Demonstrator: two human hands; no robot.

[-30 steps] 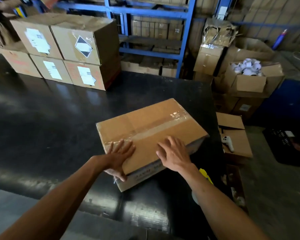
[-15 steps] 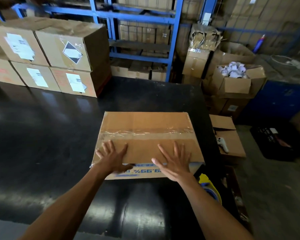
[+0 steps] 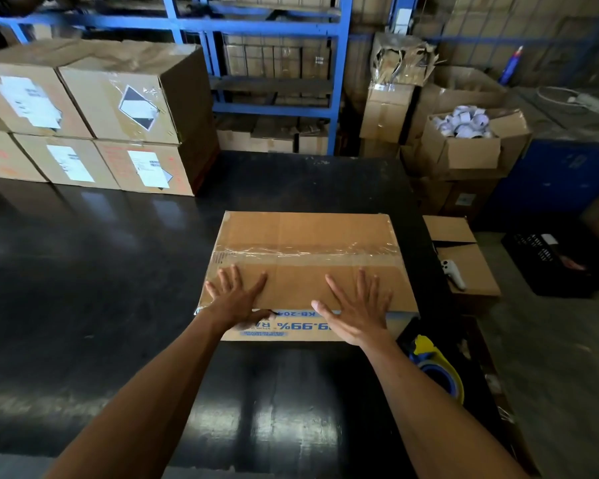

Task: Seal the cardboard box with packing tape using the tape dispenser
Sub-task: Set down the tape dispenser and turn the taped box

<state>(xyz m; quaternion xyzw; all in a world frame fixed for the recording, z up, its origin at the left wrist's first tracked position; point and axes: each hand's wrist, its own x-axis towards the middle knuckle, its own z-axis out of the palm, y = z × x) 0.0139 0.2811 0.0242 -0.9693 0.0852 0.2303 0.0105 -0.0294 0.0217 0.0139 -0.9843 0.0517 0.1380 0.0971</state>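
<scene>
A brown cardboard box (image 3: 305, 233) lies flat on the black table (image 3: 83, 271), square to me, with a strip of clear tape (image 3: 308, 250) across its top seam. My left hand (image 3: 237, 299) rests flat on the near left of the lid, fingers spread, thumb over the front edge. My right hand (image 3: 358, 307) lies flat on the near right of the lid, fingers apart. A yellow and blue tape dispenser (image 3: 436, 369) sits on the table just right of my right forearm, partly hidden by it.
Stacked labelled cartons (image 3: 94, 115) stand at the table's far left. Blue shelving (image 3: 273, 63) lines the back. Right of the table are an open box of white rolls (image 3: 463, 140), a low box with a white controller (image 3: 453, 273) and a black crate (image 3: 546, 264).
The box has been turned from a diagonal to square with me. Both hands stayed flat on its lid and have spread wider apart along the near edge.
</scene>
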